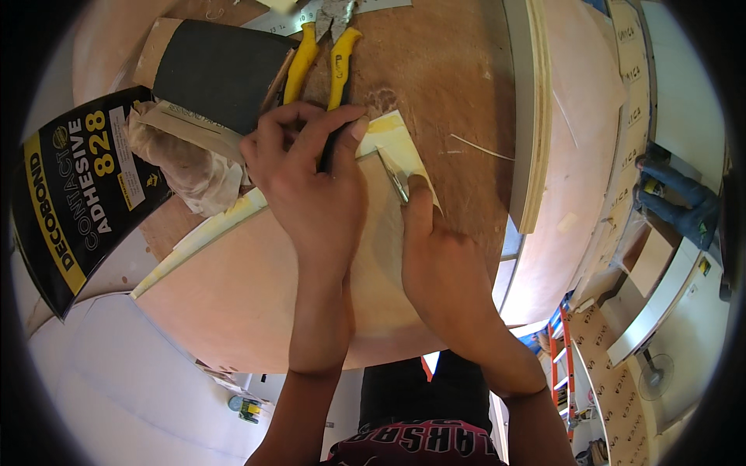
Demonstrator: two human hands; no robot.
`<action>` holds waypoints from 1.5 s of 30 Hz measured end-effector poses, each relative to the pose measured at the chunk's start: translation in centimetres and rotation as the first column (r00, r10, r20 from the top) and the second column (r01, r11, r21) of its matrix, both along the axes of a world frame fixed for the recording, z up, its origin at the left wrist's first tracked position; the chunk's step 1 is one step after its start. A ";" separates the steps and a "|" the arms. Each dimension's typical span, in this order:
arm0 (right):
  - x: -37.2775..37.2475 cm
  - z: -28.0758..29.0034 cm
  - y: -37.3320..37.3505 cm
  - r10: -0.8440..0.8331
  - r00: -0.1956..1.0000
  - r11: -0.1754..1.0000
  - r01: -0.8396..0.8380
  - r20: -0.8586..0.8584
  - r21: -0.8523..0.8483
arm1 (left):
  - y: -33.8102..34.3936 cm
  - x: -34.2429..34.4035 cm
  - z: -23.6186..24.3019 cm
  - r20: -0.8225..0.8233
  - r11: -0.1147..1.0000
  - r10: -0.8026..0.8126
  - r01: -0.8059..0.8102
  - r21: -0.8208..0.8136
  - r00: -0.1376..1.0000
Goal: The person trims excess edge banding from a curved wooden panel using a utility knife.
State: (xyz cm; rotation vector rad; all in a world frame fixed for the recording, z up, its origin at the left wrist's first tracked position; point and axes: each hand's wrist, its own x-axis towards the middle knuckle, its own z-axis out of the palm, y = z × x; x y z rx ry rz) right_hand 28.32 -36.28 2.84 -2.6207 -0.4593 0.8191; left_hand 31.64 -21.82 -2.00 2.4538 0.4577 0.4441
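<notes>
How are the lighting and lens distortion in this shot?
Head view: dark corners ring the picture, and the black container looks bowed; head view: the pale board is dimmer between the left hand and right hand; head view: the distant fan looks less crisp.

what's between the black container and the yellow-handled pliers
In the head view, a dark-faced block and a crumpled pale bundle lie between the black container and the yellow-handled pliers.

I count two hands, one left hand [315,175] and one right hand [444,268], one blade [401,186], one pair of pliers [341,62], one ruler [276,23], one can [92,182], one rag [183,172], one ladder [570,373], one fan [657,376].
</notes>
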 end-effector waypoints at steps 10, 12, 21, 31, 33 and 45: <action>2.7 1.3 0.0 -0.039 0.945 0.999 0.039 -0.325 -0.004 | 0.4 0.2 -0.4 0.015 1.000 -0.014 0.014 -0.017 1.000; 2.0 1.0 -0.2 -0.035 0.946 0.999 0.028 -0.322 -0.024 | 0.4 0.1 -0.4 0.011 1.000 -0.010 0.010 -0.006 1.000; 0.4 0.7 -0.7 -0.063 0.948 0.996 0.038 -0.311 -0.086 | 0.5 0.2 -0.3 -0.009 0.995 -0.072 0.073 0.063 0.997; -2.3 1.3 -2.9 -0.108 0.903 0.993 0.116 -0.415 -0.005 | 0.9 -0.3 -0.3 -0.036 0.968 -0.200 0.203 0.145 0.979; -2.4 1.0 -3.2 -0.101 0.917 0.992 0.123 -0.385 0.031 | 0.5 -0.2 0.0 -0.054 0.964 -0.194 0.200 0.175 0.980; -8.8 1.4 -6.7 -0.062 0.943 0.998 0.067 -0.327 0.004 | 0.8 -0.2 -0.9 -0.039 0.956 -0.187 0.191 0.221 0.982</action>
